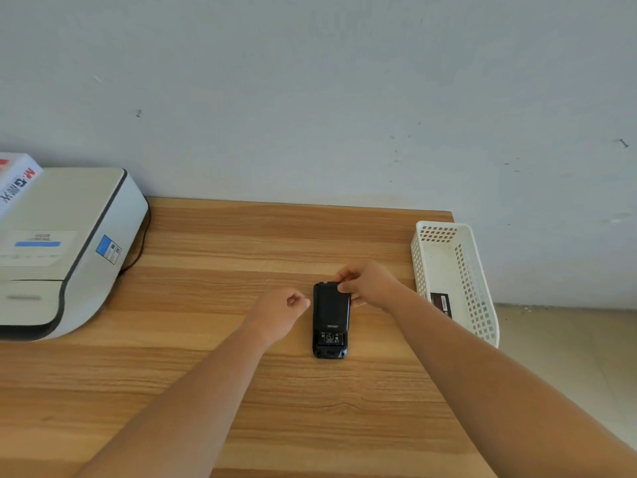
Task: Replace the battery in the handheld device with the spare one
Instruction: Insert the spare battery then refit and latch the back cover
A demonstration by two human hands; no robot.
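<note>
A black handheld device [330,351] lies face down on the wooden table [241,391], lengthwise away from me. Its black back cover [331,310], marked "urovo", covers the far part, and a labelled battery [331,339] shows in the open strip near the close end. My right hand [370,284] pinches the far right end of the cover with thumb and fingers. Just left of the device, my left hand [284,307] has its fingers curled and holds nothing. A dark spare battery [442,302] lies in the white basket [477,298], partly hidden behind my right forearm.
A large white and grey printer [65,250] fills the table's left side, with a cable behind it and a white box [15,181] on top. The basket stands at the table's right edge. A grey wall runs along the table's far edge.
</note>
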